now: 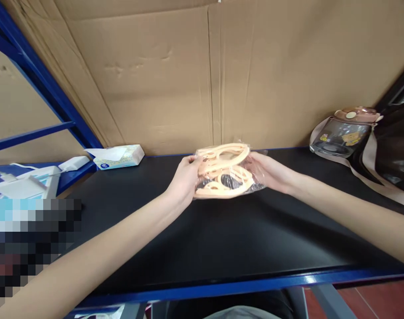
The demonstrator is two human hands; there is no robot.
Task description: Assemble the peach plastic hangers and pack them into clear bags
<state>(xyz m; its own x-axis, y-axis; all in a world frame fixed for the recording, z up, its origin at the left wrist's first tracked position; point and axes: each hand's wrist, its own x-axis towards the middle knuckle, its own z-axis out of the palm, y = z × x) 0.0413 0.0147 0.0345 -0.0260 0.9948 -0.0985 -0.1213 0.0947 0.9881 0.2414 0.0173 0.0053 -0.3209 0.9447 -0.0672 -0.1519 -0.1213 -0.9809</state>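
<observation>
Between my two hands is a clear plastic bag of peach-coloured looped parts (223, 170), held up above the black tabletop (222, 239). The parts have curved outlines with oval openings; their exact kind is not plain. My left hand (186, 178) grips the bag's left edge, thumb toward the top. At the opposite edge, my right hand (270, 170) is closed on the crinkled film, its fingertips partly hidden behind the bag. Shiny wrapping covers both the upper and lower loops.
A tissue pack (124, 156) lies at the back left, near a white power strip (49, 179) with plugs. On the right stands a clear water bottle (343, 138) with a brown lid and a strap. Cardboard (162, 84) walls the back; a blue frame (52, 93) rises left.
</observation>
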